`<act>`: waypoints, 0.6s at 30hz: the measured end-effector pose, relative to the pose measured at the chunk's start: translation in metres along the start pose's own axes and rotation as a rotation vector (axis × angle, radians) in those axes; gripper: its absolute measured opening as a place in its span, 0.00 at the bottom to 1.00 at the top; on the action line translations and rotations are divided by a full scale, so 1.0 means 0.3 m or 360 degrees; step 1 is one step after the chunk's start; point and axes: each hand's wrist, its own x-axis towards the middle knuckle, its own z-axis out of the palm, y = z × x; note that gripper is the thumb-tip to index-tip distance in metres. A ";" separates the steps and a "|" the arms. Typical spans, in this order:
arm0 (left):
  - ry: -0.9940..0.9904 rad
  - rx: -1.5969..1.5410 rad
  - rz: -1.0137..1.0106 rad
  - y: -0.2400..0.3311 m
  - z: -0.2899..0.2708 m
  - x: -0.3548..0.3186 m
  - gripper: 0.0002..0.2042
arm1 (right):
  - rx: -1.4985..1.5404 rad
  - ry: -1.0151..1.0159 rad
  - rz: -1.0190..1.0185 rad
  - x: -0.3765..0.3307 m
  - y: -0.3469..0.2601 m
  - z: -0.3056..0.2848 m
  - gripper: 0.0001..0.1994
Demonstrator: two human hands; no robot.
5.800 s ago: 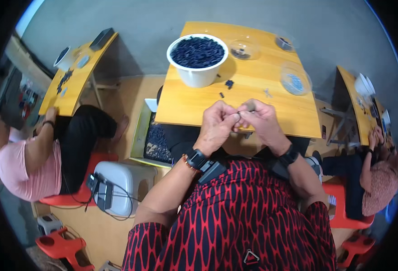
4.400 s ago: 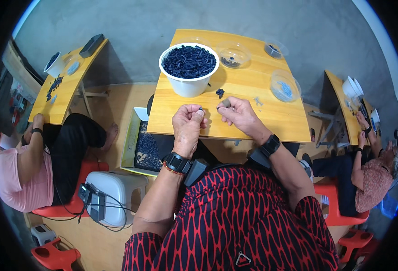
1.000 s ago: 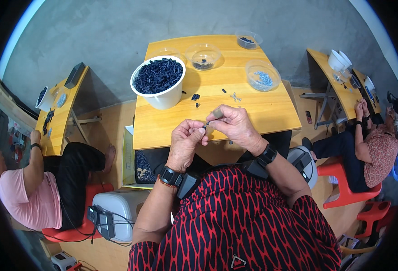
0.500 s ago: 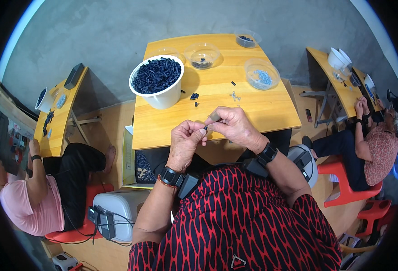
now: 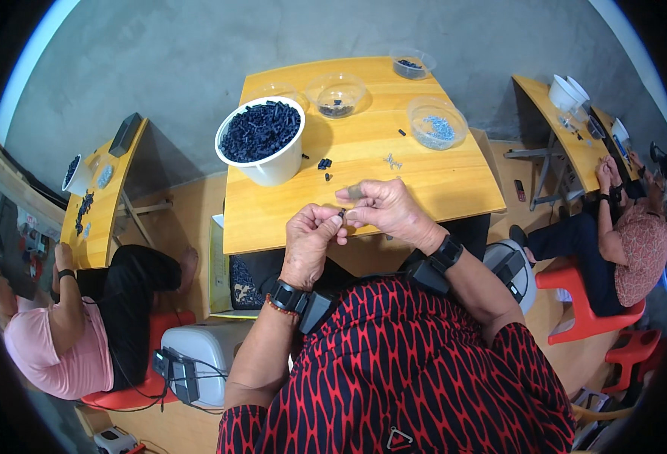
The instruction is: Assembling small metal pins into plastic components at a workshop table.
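1. A small dark part (image 5: pixel 342 214) sits pinched between the fingertips of both hands, just above the near edge of the yellow table (image 5: pixel 454 181).
2. The left hand (image 5: pixel 311 240) is curled nearly into a fist, its fingertips closed on the part; the right hand (image 5: pixel 383 212) closes on it from the other side, and also grips a small pale piece (image 5: pixel 355 191).
3. Judging by this, 1 piece is mid-assembly, not yet set down.
4. Beyond the hands lie a few loose dark parts (image 5: pixel 324 163) and small metal bits (image 5: pixel 392 160).
5. Further out, the white bucket (image 5: pixel 262 144) looks heaped with dark parts, so much seems left; 3 clear bowls (image 5: pixel 437 123) hold little.
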 end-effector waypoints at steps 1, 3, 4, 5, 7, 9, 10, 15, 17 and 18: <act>0.0041 -0.0054 -0.0016 -0.001 -0.005 0.000 0.02 | -0.0134 0.0011 -0.0085 0.004 -0.007 -0.007 0.07; 0.0080 -0.0110 -0.0031 0.002 -0.012 0.002 0.02 | -0.0270 0.0023 -0.0171 0.000 -0.018 -0.008 0.08; 0.0064 -0.0130 -0.0059 0.006 -0.014 0.004 0.02 | -0.0257 -0.0047 -0.0168 -0.008 -0.022 -0.002 0.09; 0.0047 -0.0150 -0.0087 0.008 -0.014 0.006 0.02 | -0.0244 -0.0116 -0.0165 -0.013 -0.025 0.001 0.10; 0.0043 -0.0162 -0.0081 0.012 -0.009 0.007 0.02 | -0.0467 -0.0125 -0.0169 -0.010 -0.030 0.008 0.12; 0.0030 -0.0180 -0.0077 0.010 -0.006 0.009 0.01 | -0.0700 -0.0125 -0.0168 -0.003 -0.044 0.015 0.13; 0.0059 -0.0170 -0.0094 0.012 -0.016 0.008 0.01 | -0.0912 -0.0170 -0.0312 0.005 -0.058 0.018 0.14; 0.0065 -0.0216 -0.0117 0.011 -0.037 0.002 0.03 | -0.1294 -0.0235 -0.0631 0.027 -0.054 0.031 0.15; 0.0054 -0.0250 -0.0102 0.013 -0.033 0.003 0.04 | -0.1294 -0.0244 -0.0652 0.027 -0.063 0.033 0.15; 0.0078 -0.0253 -0.0129 0.022 -0.018 -0.001 0.03 | -0.1345 -0.0237 -0.0718 0.025 -0.063 0.028 0.15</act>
